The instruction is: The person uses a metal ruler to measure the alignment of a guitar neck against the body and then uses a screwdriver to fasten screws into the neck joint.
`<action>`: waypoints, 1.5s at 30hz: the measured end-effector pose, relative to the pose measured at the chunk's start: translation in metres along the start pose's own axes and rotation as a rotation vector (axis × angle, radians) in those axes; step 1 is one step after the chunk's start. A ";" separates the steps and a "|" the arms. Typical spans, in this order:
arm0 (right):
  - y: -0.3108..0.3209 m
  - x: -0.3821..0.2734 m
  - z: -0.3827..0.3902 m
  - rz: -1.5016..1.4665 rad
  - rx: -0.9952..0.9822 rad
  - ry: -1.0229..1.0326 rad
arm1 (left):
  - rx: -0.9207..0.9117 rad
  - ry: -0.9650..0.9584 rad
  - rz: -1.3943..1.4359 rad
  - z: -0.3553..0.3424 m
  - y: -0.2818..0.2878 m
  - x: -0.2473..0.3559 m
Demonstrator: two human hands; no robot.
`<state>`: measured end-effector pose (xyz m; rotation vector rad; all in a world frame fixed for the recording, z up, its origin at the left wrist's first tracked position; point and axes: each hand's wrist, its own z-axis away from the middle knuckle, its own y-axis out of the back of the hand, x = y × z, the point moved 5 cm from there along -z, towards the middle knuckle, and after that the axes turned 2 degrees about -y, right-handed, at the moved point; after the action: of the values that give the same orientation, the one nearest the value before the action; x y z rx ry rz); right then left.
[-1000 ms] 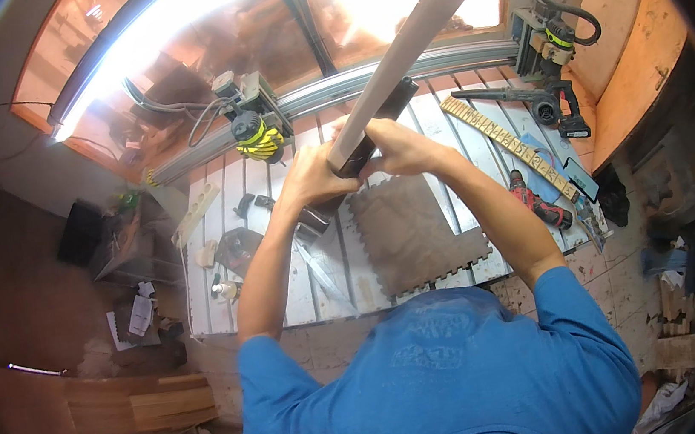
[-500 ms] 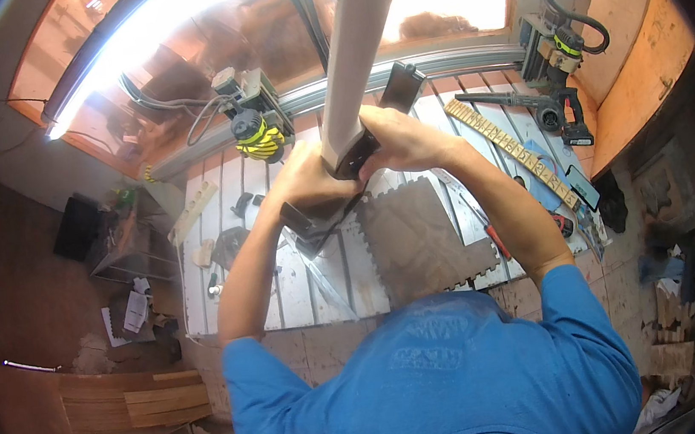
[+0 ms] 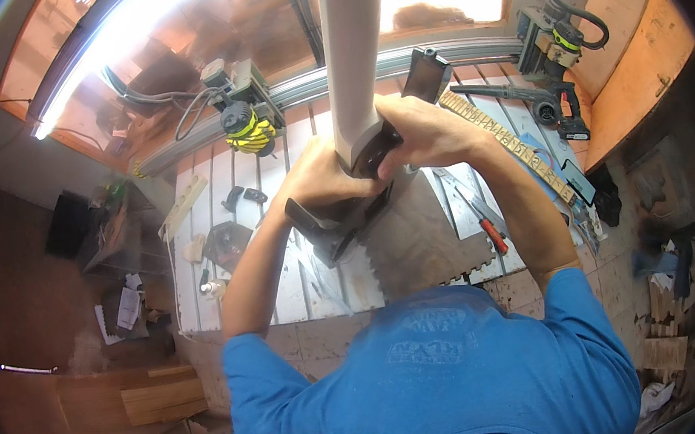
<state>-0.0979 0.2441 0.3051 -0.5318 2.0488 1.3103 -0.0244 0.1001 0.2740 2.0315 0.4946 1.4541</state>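
A long pale post point(image 3: 356, 53) rises from between my hands and runs out past the top of the view. At its lower end sits a dark collar or bracket point(image 3: 373, 152), joined to a long dark foot piece point(image 3: 328, 238) that slants from lower left to upper right, its far end point(image 3: 428, 77) beyond my right hand. My left hand point(image 3: 326, 175) is closed around the left side of this joint, thumb pointing right. On the other side my right hand point(image 3: 428, 132) grips the collar, fingers curled about it. Below them a brown mat point(image 3: 424, 247) with toothed edges lies on the slatted white table point(image 3: 280, 306).
A red-handled screwdriver point(image 3: 493, 235), a yellow numbered strip point(image 3: 506, 137), a phone point(image 3: 577, 182) and a cordless blower point(image 3: 545, 111) lie to the right. A rail-mounted machine head point(image 3: 237, 116) with a yellow-black glove hangs at back left; another machine head point(image 3: 554, 35) stands back right.
My hands have shifted a little to the right with the post and its dark foot. The post now stands straighter in view, having leaned to the right before.
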 end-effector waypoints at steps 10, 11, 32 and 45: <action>-0.019 0.031 0.002 -0.065 0.433 0.054 | -0.001 0.115 0.044 -0.011 -0.010 -0.026; -0.025 0.031 0.003 -0.104 0.526 0.020 | 0.019 0.139 0.079 -0.010 -0.008 -0.021; -0.040 0.034 -0.007 -0.080 0.908 0.085 | 0.094 -0.162 1.009 -0.054 -0.038 -0.053; -0.043 0.023 -0.008 -0.044 0.923 0.043 | 0.161 -0.325 0.694 -0.044 -0.024 -0.029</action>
<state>-0.0891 0.2185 0.2638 -0.1673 2.3643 0.2259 -0.0750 0.1116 0.2472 2.6625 -0.2725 1.4205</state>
